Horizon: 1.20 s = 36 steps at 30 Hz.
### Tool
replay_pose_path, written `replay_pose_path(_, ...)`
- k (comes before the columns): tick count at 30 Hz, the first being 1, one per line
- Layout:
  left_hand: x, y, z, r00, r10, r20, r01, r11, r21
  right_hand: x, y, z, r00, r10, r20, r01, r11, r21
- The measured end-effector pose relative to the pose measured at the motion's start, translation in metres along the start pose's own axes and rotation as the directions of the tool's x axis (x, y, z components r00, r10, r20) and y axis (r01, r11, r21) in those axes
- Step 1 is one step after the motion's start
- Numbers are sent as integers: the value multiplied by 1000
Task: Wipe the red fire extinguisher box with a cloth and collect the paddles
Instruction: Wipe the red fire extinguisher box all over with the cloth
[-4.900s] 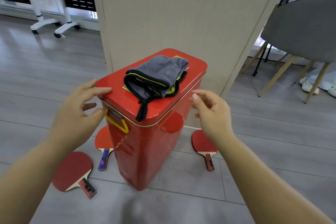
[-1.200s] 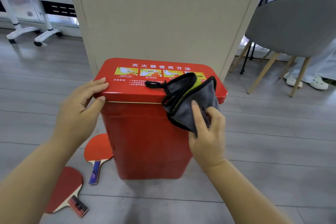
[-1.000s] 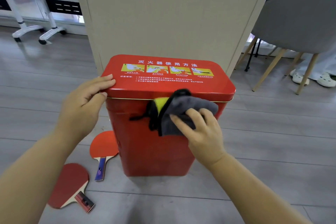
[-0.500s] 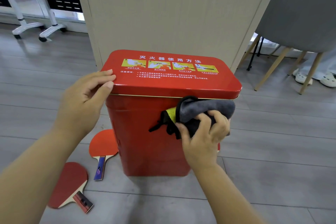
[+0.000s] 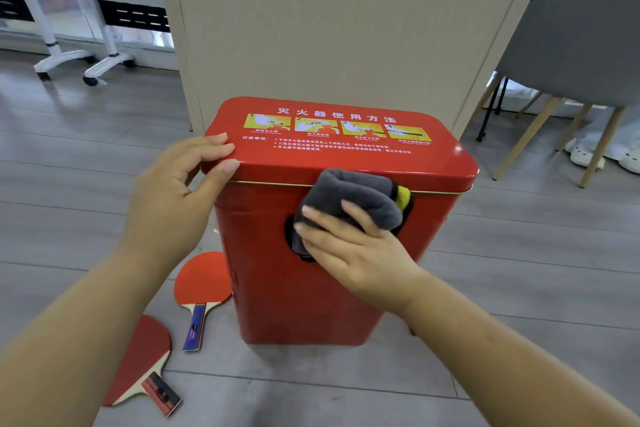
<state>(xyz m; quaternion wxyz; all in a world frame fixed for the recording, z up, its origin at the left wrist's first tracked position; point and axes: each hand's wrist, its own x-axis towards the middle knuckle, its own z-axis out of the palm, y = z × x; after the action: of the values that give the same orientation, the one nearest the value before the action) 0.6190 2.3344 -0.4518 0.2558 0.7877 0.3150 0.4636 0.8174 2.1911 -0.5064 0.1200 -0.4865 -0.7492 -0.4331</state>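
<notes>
The red fire extinguisher box (image 5: 301,295) stands upright on the grey floor, its lid printed with yellow instruction pictures. My left hand (image 5: 180,198) grips the lid's front left corner. My right hand (image 5: 353,246) presses a bunched grey cloth (image 5: 349,196) with black and yellow edging against the upper front face, just under the lid rim. Two red paddles lie on the floor left of the box: one (image 5: 202,284) with a blue handle beside the base, another (image 5: 143,362) nearer me. A third paddle is hidden behind the box.
A beige panel wall (image 5: 346,21) rises right behind the box. A grey chair (image 5: 581,42) with wooden legs stands at the right, white shoes (image 5: 585,154) beside it. White wheeled stand feet (image 5: 86,62) sit at the back left.
The cloth came off the lid and down onto the front face. My right hand slid it from the right edge toward the middle, now flat on it. My left hand stayed on the lid corner.
</notes>
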Motion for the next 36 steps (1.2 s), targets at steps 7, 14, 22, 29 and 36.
replay_pose_path(7,2,0,-3,1000,5,22,-5,1000,-3,-12,2,-4,905,359,-228,-405,891,-206)
replay_pose_path(14,16,-4,-19,988,37,152,-35,999,-16,7,-6,10,948,309,-76,-318,931,-178)
replay_pose_path(22,34,-10,-36,939,79,336,-76,997,-23,78,-17,22,979,-197,43,200,974,-105)
replay_pose_path(29,42,-14,-45,889,70,453,-18,993,-117,106,-26,36,913,-366,178,377,925,-33)
replay_pose_path(36,21,-18,-27,961,134,240,-99,984,-150,77,-20,32,923,-320,214,332,943,-24)
